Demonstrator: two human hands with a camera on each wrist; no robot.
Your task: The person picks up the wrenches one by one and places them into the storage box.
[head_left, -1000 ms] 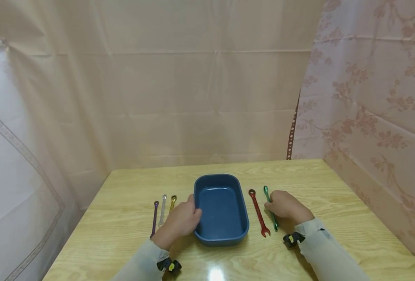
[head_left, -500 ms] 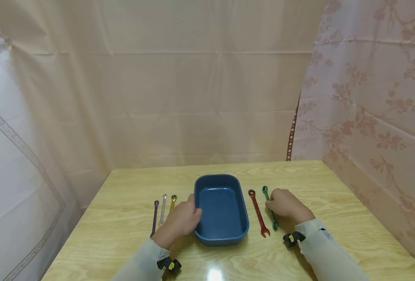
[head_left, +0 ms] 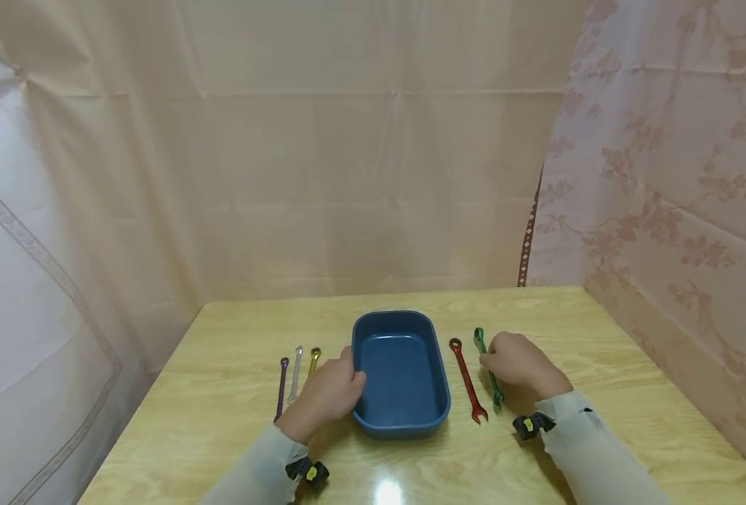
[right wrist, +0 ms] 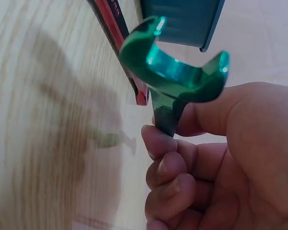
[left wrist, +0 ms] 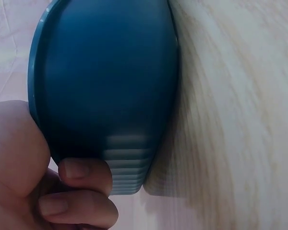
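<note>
At three o'clock from the bin (head_left: 401,386), out past the red wrench (head_left: 467,379), your right hand (head_left: 519,361) pinches the green wrench (head_left: 493,384) by its shaft between thumb and fingertips, the other fingers curled alongside. Its ring end points towards eleven and its open end towards five; in the right wrist view that open end looks raised off the table (head_left: 234,351), with its shadow falling apart from it.

Expect it to be stiff and fairly light, though dense for its size, and its glossy finish is likely to feel slick. A hold at mid-shaft should balance it best; nearer either end, it would probably swing in your pinch. It looks too tough to break, but its colour could scratch.

At nine o'clock on the bin, your left hand (head_left: 328,389) grips the side rim, thumb over the edge and fingers curled outside. The bin looks like rigid plastic, probably light enough to slide if knocked, so the rim seems a sound place to steady it. Further out at nine lie the yellow wrench (head_left: 314,360), the pale wrench (head_left: 295,375) and the purple wrench (head_left: 281,388), yellow and purple partly hidden by your left hand and wrist.
</note>
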